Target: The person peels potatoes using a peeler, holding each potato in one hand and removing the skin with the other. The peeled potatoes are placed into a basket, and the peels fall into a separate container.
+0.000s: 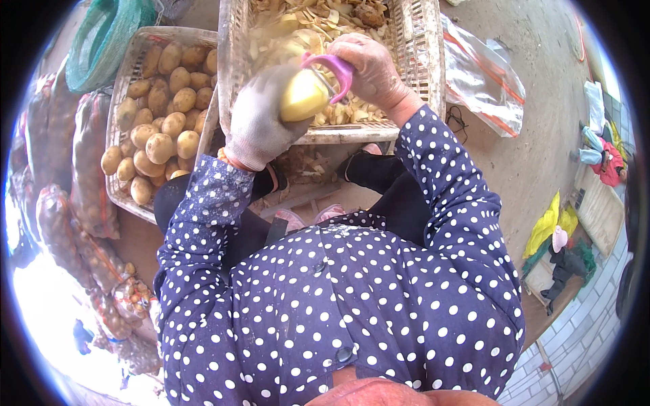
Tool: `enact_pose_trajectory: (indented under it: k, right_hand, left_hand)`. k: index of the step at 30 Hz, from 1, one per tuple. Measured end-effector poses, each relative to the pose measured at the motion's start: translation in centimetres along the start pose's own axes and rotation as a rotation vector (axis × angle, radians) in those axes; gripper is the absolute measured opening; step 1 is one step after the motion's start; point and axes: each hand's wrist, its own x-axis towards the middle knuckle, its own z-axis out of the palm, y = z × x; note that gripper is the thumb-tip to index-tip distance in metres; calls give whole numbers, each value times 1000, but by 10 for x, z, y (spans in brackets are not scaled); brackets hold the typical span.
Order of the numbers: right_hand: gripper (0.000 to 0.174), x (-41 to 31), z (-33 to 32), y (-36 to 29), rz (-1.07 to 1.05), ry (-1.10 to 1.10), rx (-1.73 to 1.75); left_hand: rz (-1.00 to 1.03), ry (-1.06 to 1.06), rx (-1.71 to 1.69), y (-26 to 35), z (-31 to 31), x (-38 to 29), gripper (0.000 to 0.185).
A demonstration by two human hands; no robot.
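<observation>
My left hand (pixel 265 115), in a pale work glove, grips a peeled yellow potato (pixel 304 95). Bare-skinned, my right hand (pixel 368 68) is closed around a purple-handled vegetable peeler (pixel 341 76). The peeler's metal blade lies against or very close to the potato's right side; exact contact is hard to tell. Both hands are above the near part of a dirty white plastic crate (pixel 350 134) holding potato peelings (pixel 350 114). A dark, rough lump (pixel 369 15) sits among the peelings at the far side.
To the left, a second crate (pixel 116 152) holds several unpeeled potatoes (pixel 160 148). Filled mesh sacks (pixel 94 162) stand beyond it, below a green mesh bag (pixel 96 45). A clear plastic bag (pixel 482 76) lies right of the peelings crate. Cloths (pixel 551 228) lie farther right.
</observation>
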Motion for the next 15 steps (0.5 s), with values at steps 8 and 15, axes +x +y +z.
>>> enact_pose_trajectory:
  k: [8,15]
  right_hand:
    - [14,-3,-7,8,147,36,5]
    - [18,-3,7,-13,-35,112,-78]
  left_hand:
    - [-170,4,-131,0,4,-9,73]
    - [-392,-20,-328,2,5,-4,64]
